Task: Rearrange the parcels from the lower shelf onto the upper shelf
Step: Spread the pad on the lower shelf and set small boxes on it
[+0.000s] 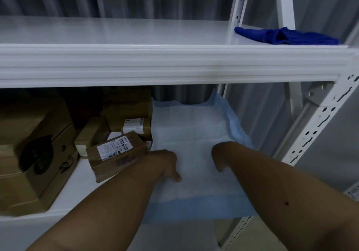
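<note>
Left hand [168,163] and right hand [220,158] press the white, blue-edged absorbent pad [194,134] (fingers hidden, grip unclear); dragging it could nudge the near labelled brown cardboard parcel [116,153].

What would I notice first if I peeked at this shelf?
Two bare hands, left and right, rest on a white pad with blue edges on the lower shelf. Brown cardboard parcels crowd the left, the nearest a labelled box tilted beside the left hand. A dark blue cloth lies on the upper shelf, far right.

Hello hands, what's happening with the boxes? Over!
Left hand and right hand on the white pad, holding nothing. Labelled parcel on lower shelf. Upper shelf: blue cloth only.
</note>
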